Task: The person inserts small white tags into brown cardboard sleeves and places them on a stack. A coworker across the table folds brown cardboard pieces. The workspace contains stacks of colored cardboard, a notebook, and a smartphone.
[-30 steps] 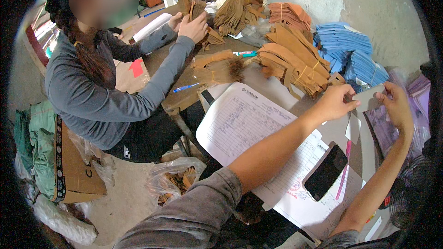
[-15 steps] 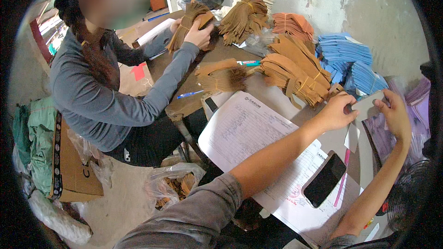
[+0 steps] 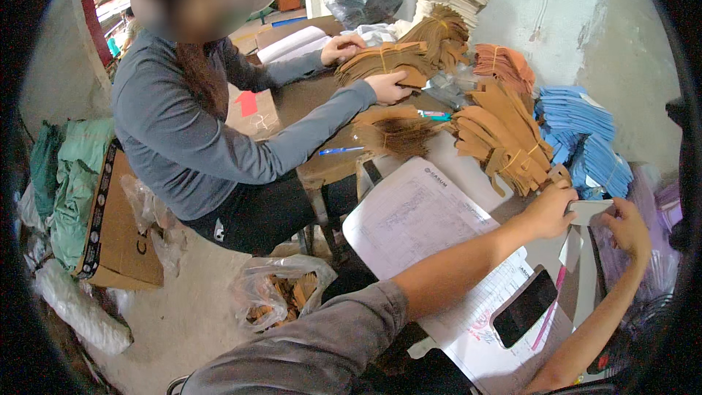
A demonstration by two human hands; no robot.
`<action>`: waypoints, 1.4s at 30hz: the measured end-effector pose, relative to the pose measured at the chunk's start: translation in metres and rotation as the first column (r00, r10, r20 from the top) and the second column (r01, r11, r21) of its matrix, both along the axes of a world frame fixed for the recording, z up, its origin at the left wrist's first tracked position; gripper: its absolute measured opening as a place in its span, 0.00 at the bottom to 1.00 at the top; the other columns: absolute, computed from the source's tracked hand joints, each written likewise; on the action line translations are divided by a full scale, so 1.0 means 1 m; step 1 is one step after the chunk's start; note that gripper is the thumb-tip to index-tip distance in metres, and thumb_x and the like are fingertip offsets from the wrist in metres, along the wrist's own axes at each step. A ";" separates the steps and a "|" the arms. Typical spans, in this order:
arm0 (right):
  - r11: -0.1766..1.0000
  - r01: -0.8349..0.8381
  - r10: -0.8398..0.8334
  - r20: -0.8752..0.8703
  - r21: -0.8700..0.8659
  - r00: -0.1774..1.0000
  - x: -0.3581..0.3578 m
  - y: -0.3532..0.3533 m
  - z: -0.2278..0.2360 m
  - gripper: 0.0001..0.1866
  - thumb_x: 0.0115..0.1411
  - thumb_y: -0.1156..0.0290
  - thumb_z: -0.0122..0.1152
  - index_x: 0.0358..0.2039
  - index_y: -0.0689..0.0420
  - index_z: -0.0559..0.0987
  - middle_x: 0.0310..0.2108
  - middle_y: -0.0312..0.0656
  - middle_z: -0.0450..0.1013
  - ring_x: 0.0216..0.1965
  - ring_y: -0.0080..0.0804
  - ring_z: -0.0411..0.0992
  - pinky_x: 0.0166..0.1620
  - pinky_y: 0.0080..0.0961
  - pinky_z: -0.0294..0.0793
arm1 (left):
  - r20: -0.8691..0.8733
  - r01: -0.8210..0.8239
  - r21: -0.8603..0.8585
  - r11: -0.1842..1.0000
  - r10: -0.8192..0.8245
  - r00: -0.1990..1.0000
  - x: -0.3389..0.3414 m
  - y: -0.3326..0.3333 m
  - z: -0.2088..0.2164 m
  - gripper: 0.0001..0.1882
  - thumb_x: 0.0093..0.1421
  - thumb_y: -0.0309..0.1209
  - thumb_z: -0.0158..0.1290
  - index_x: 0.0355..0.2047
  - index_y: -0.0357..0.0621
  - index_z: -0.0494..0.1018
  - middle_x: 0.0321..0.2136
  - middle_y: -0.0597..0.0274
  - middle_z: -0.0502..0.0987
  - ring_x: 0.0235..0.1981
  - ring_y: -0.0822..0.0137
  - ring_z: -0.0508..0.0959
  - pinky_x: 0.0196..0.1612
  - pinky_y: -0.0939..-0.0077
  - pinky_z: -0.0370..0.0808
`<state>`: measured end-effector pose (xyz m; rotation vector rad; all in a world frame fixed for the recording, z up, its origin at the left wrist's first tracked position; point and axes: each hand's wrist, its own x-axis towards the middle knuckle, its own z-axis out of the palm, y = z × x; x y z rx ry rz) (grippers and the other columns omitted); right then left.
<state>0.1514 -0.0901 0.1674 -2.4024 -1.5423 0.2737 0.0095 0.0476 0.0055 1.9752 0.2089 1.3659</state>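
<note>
A: What are the hands gripping?

B: On my feed, the left hand (image 3: 550,212) and right hand (image 3: 630,228) pinch opposite ends of a pale flat piece (image 3: 591,211) at 3 o'clock.

A: What worries you?

B: Either pinch loosening could let it slip, I'd judge. The left forearm (image 3: 468,263) crosses the papers (image 3: 413,212); a sideways sweep might drag them and the phone (image 3: 525,309) at 4 o'clock. A nudge could also scatter the brown strips (image 3: 504,135) near 2 o'clock.

A: Changes since half a second ago?

B: I see the piece nearly edge-on, where its broad face showed. Toward 12 o'clock, the co-worker's bundle (image 3: 380,64) has gone from upright to flatter. My view has swung too.
</note>
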 end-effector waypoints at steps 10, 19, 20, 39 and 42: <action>0.994 0.062 -0.043 -0.212 0.085 0.976 0.006 -0.008 0.000 0.18 0.68 0.59 0.58 0.48 0.62 0.74 0.28 0.42 0.75 0.12 0.26 0.67 0.15 0.25 0.66 | 0.097 0.112 -0.278 0.954 -0.088 0.991 0.010 0.004 0.008 0.13 0.51 0.28 0.67 0.33 0.35 0.76 0.32 0.52 0.74 0.33 0.58 0.76 0.37 0.64 0.74; 0.999 -0.049 0.052 -0.268 0.018 0.962 0.028 -0.010 -0.009 0.22 0.69 0.55 0.55 0.50 0.62 0.76 0.26 0.43 0.76 0.15 0.28 0.71 0.18 0.23 0.69 | 0.426 0.583 -0.662 0.471 -0.404 0.810 0.001 0.008 0.019 0.10 0.63 0.35 0.60 0.38 0.41 0.76 0.30 0.69 0.72 0.29 0.75 0.71 0.29 0.78 0.68; 0.998 -0.060 0.064 -0.262 0.024 0.963 0.026 -0.009 -0.009 0.22 0.69 0.55 0.55 0.50 0.63 0.76 0.26 0.43 0.77 0.15 0.28 0.72 0.18 0.23 0.70 | 0.430 0.577 -0.666 0.473 -0.388 0.815 0.002 0.008 0.019 0.10 0.63 0.36 0.60 0.38 0.43 0.76 0.30 0.70 0.72 0.28 0.76 0.70 0.28 0.80 0.67; 1.000 -0.002 0.007 -0.230 0.023 0.973 0.009 -0.032 0.014 0.21 0.61 0.72 0.64 0.54 0.62 0.74 0.26 0.39 0.76 0.25 0.25 0.74 0.30 0.23 0.73 | 0.086 0.205 -0.575 0.792 -0.190 0.978 -0.001 0.011 0.017 0.15 0.61 0.37 0.62 0.39 0.36 0.79 0.32 0.62 0.79 0.35 0.71 0.74 0.40 0.74 0.72; 0.994 -0.076 0.092 -0.213 0.084 0.973 -0.003 -0.029 0.021 0.23 0.60 0.72 0.66 0.54 0.62 0.74 0.29 0.38 0.76 0.28 0.23 0.73 0.33 0.22 0.73 | 0.135 0.262 -0.607 0.750 -0.228 0.964 -0.006 0.008 0.020 0.15 0.60 0.36 0.63 0.40 0.37 0.80 0.32 0.64 0.79 0.34 0.73 0.74 0.40 0.76 0.72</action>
